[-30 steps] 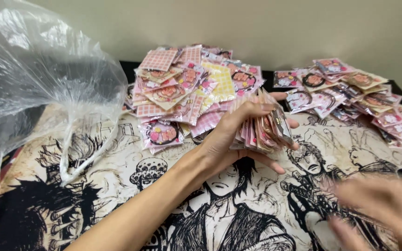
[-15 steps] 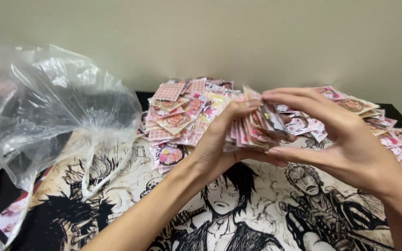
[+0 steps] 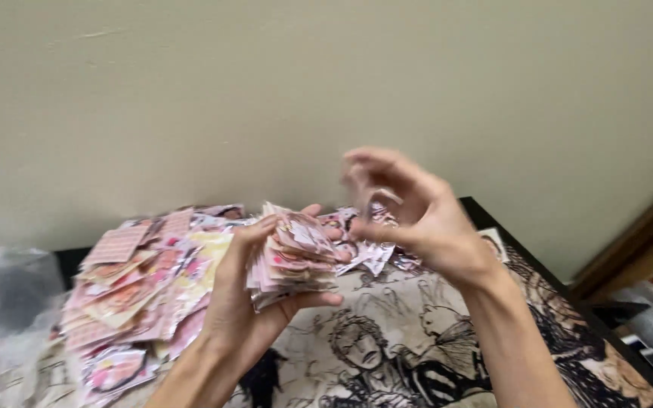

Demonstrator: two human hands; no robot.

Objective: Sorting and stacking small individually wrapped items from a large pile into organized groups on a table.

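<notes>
Your left hand [image 3: 247,302] is gripping a thick stack of small pink square foil packets [image 3: 292,257], thumb underneath, fingers curled over its left edge. Your right hand [image 3: 417,215] is hovering just beside it, fingers loosely spread, blurred, holding nothing I can make out. A loose heap of the same pink packets [image 3: 134,291] is lying left on the black-and-white illustrated cloth [image 3: 387,347].

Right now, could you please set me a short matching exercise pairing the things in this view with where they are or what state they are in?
Things:
1. stack of pink packets
2. right hand
3. clear plastic bag
4. loose pile of packets

Places or states:
A. far left edge of the view
B. gripped in the left hand
C. raised, fingers curled, holding nothing visible
D. spread on the printed cloth, left of the wrist

Pairs: 1-B, 2-C, 3-A, 4-D
</notes>
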